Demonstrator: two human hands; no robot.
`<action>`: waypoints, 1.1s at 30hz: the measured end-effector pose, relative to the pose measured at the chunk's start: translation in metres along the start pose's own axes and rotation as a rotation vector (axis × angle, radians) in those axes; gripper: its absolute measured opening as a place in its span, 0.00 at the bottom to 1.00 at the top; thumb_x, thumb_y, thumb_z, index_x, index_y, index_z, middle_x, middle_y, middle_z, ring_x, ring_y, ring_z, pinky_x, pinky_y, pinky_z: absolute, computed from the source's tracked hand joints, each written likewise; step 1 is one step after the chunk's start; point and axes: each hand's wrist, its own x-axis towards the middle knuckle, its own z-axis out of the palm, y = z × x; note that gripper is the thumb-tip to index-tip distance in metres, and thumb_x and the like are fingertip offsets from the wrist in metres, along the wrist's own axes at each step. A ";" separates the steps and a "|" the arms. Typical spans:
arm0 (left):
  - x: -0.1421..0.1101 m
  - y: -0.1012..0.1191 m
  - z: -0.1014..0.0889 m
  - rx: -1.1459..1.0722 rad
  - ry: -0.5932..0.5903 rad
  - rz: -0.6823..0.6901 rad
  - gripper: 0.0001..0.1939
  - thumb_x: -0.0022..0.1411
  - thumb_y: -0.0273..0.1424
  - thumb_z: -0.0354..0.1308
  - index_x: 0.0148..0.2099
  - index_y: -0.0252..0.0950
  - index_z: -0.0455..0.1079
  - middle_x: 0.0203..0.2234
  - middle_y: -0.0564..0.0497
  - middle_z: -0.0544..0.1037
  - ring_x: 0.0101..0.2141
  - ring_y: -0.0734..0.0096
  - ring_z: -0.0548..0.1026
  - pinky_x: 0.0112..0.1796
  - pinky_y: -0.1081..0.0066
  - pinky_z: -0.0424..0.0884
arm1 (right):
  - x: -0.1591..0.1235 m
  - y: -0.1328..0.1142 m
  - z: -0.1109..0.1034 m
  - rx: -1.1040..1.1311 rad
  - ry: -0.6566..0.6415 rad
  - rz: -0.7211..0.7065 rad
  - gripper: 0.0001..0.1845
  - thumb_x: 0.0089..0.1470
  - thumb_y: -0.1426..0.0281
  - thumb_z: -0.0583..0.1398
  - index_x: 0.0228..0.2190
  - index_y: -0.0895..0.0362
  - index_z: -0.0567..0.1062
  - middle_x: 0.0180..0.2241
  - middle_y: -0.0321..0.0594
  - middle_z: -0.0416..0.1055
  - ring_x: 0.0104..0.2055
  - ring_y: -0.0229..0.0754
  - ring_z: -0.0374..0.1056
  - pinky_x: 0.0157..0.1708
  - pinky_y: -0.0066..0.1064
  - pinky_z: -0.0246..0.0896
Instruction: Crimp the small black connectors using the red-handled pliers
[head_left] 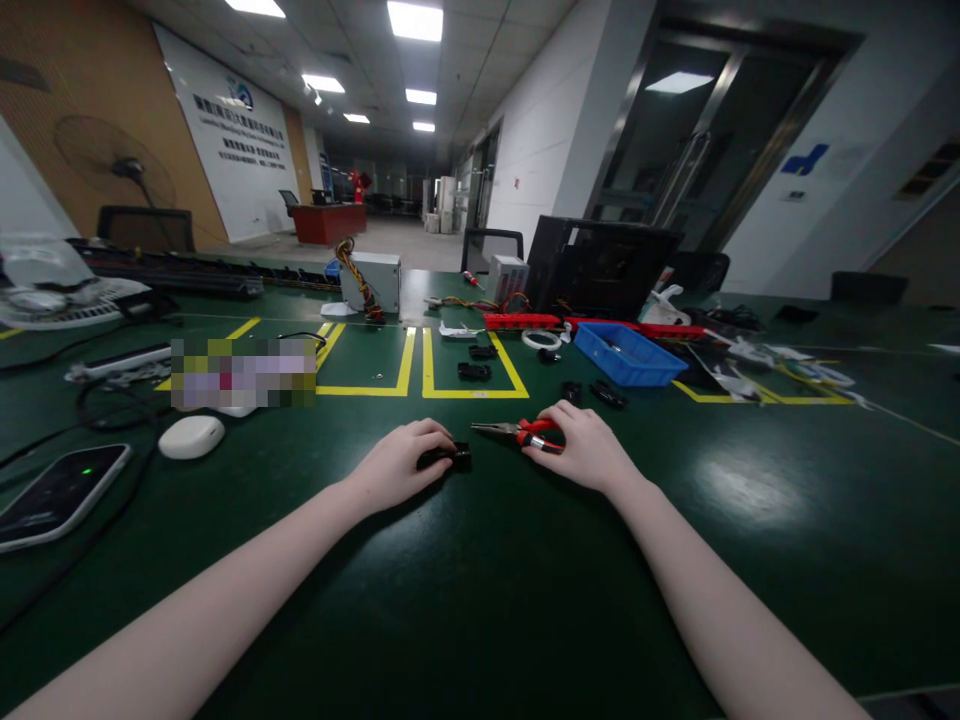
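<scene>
My left hand (401, 465) rests low over the green tabletop, its fingers curled round a small black part (463, 457) whose end sticks out past the fingertips. The part's exact kind cannot be made out. In my right hand (589, 448) are long-nose pliers (529, 434) with red handles. Their metal jaws point left toward the black part and stay a short gap away from it. Just beyond the pliers lie two more black pieces, one dark bundle (571, 391) and another (608, 394) beside it.
Yellow tape (476, 394) frames an area with black pieces (475, 371). A blue bin (630, 356) stands behind my right hand. To the left are a phone (64, 490), a white case (192, 437) and cables. Farther back stand a power supply (384, 283) and a black computer case (600, 268).
</scene>
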 end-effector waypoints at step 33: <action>0.004 -0.017 0.004 -0.202 0.051 -0.014 0.05 0.61 0.29 0.61 0.40 0.36 0.77 0.44 0.47 0.76 0.43 0.65 0.75 0.47 0.62 0.71 | 0.001 -0.028 0.003 -0.033 0.179 -0.313 0.22 0.49 0.55 0.61 0.42 0.55 0.73 0.39 0.46 0.73 0.47 0.53 0.66 0.59 0.52 0.49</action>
